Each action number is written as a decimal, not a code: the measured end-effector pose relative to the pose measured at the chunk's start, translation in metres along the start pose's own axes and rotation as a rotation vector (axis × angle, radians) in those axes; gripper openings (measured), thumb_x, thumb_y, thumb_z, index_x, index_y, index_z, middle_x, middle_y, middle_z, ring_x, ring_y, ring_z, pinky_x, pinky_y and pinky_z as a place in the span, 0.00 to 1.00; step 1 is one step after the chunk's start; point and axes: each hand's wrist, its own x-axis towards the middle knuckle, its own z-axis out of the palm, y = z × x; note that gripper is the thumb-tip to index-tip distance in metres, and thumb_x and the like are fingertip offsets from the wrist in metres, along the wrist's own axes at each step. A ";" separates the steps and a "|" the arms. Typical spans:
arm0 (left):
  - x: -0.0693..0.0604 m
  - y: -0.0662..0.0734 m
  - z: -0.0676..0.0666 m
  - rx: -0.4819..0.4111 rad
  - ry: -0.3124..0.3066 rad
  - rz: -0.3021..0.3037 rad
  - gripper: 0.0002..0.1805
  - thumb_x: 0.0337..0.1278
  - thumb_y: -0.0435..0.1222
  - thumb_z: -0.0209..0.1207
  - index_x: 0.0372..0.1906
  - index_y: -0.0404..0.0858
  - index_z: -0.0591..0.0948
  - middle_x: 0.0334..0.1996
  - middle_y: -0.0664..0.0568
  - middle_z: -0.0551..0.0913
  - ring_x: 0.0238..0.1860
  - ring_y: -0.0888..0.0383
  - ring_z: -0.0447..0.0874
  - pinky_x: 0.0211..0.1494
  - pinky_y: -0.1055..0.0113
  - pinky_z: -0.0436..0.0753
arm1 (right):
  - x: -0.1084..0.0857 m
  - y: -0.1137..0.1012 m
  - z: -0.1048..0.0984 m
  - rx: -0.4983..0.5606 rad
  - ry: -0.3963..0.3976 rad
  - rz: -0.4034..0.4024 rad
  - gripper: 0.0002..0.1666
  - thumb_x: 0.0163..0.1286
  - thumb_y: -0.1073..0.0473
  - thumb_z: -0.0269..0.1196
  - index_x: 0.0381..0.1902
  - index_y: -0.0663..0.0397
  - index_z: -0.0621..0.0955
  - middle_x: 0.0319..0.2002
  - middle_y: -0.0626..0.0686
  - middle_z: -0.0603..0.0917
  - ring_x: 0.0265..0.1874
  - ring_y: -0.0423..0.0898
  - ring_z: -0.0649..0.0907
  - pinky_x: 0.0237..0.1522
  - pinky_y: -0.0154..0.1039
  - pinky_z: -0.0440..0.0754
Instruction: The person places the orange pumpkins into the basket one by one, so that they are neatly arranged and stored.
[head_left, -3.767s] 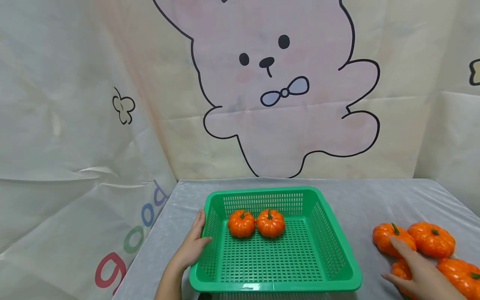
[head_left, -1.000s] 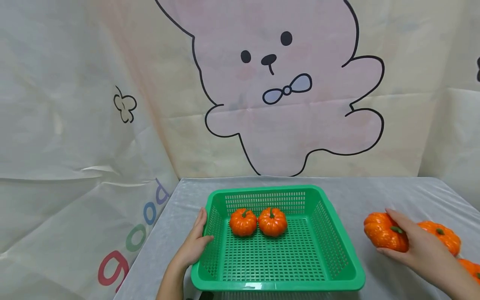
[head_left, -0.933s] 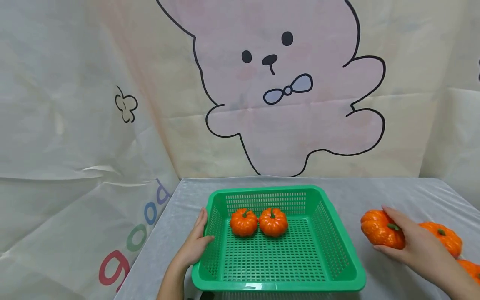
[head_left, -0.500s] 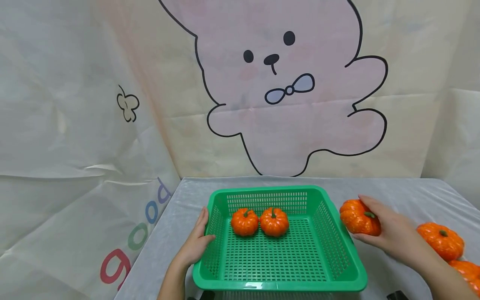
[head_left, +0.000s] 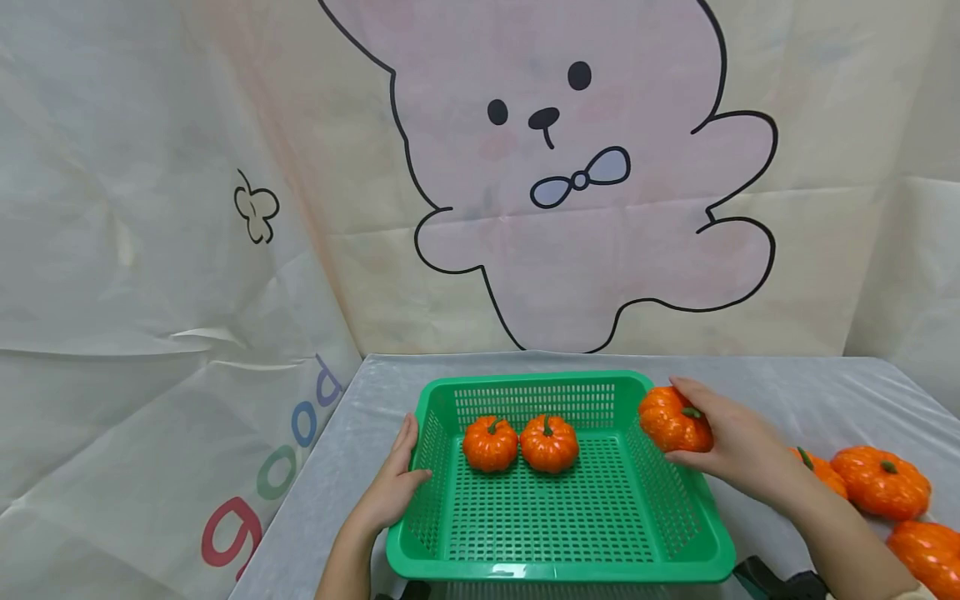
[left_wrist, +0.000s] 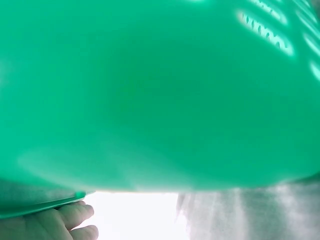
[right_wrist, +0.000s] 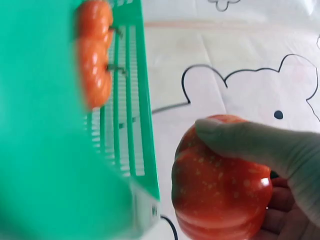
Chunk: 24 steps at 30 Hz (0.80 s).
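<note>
Pumpkin (head_left: 670, 422), gripped in the right hand (head_left: 738, 439) between thumb and fingers, stem (head_left: 692, 412) toward that hand, is at the basket's (head_left: 558, 572) right edge, near the far corner. Two pumpkins (head_left: 490, 446) sit leftward inside; the left hand (head_left: 392, 483), farther off, touches the left edge, fingers straight.

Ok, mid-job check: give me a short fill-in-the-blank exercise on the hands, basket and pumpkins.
1. The right hand grips just ____ pumpkin.
2. Inside the basket, ____ pumpkins sit side by side.
3. In the head view, the left hand touches the ____ side of the basket, not the right.
4. On the table, ____ pumpkins show to the right of the basket.

Missing words: one; two; left; three.
</note>
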 end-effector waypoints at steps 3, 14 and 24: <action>0.000 0.001 0.000 -0.001 0.001 -0.001 0.44 0.56 0.25 0.47 0.74 0.38 0.38 0.74 0.44 0.30 0.74 0.42 0.26 0.70 0.38 0.38 | 0.004 -0.004 -0.001 0.016 -0.014 -0.012 0.53 0.43 0.54 0.75 0.63 0.71 0.65 0.58 0.70 0.72 0.47 0.63 0.79 0.40 0.55 0.81; -0.001 0.002 0.000 -0.006 -0.002 -0.007 0.44 0.56 0.25 0.48 0.74 0.38 0.38 0.74 0.44 0.30 0.74 0.42 0.26 0.70 0.38 0.38 | 0.025 -0.019 -0.002 0.082 -0.064 -0.030 0.51 0.47 0.56 0.74 0.65 0.69 0.64 0.57 0.67 0.73 0.47 0.59 0.79 0.39 0.50 0.82; -0.002 0.002 0.000 -0.004 0.002 -0.006 0.44 0.57 0.25 0.47 0.74 0.38 0.38 0.74 0.44 0.30 0.74 0.42 0.26 0.70 0.38 0.38 | 0.045 -0.026 0.020 0.104 -0.094 -0.067 0.49 0.46 0.58 0.74 0.63 0.72 0.65 0.56 0.67 0.74 0.46 0.59 0.79 0.40 0.48 0.83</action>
